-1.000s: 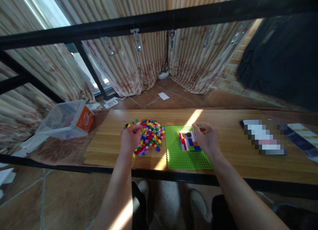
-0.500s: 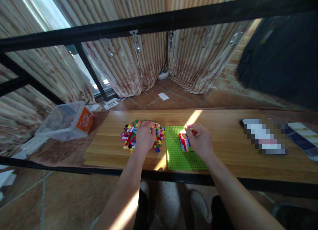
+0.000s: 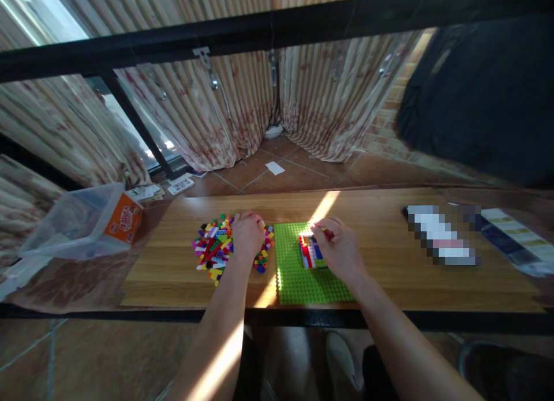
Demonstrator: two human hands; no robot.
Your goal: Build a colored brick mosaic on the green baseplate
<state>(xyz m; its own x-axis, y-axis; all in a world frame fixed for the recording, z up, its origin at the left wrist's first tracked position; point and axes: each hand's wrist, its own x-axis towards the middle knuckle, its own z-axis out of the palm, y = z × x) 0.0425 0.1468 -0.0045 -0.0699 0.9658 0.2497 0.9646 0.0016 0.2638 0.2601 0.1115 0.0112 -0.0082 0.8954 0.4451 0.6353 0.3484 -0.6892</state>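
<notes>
Loose bricks [image 3: 215,246] — beside green baseplate [image 3: 303,290]

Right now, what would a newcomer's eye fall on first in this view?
Most likely the heap of many-coloured bricks on the wooden table, with the left hand over its right side. Next, the bright green baseplate just right of the heap, where the right hand partly covers a small brick build. Beyond the table's left end, the clear plastic box shows a bold orange label.

Your left hand [image 3: 249,232] hides part of the brick pile [image 3: 215,248], grip unreadable; your right hand [image 3: 338,244] covers part of the brick build [image 3: 308,253]. Flat object [image 3: 442,235] pixelated out.
</notes>
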